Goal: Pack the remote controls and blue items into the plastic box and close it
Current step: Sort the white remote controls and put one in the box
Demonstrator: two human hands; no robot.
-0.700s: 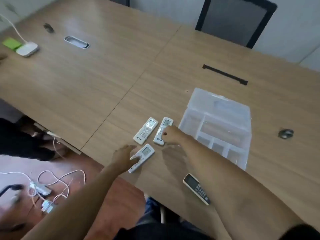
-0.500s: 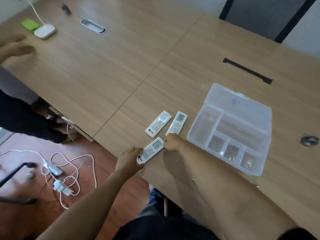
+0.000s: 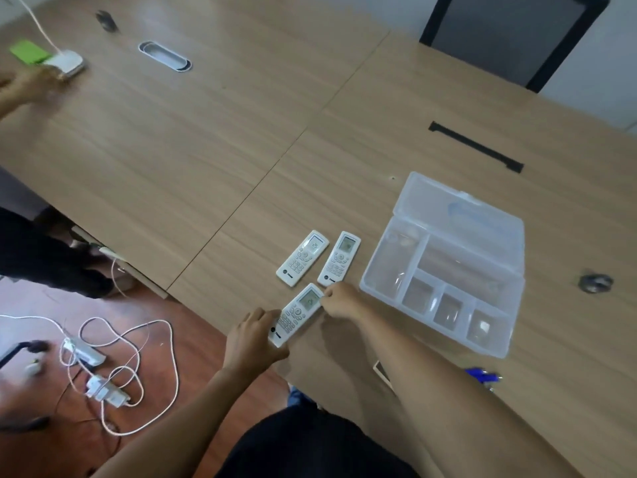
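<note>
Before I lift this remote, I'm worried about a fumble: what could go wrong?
The white remote control lies at the wooden table's near edge, pinched only at its ends by the left hand and right hand; it could slip to the floor. The clear plastic box's small compartments may not fit it.

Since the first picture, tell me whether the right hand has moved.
Yes. The right hand slid toward the person, off the lower end of the right-hand remote by the plastic box, onto the nearest remote.
</note>
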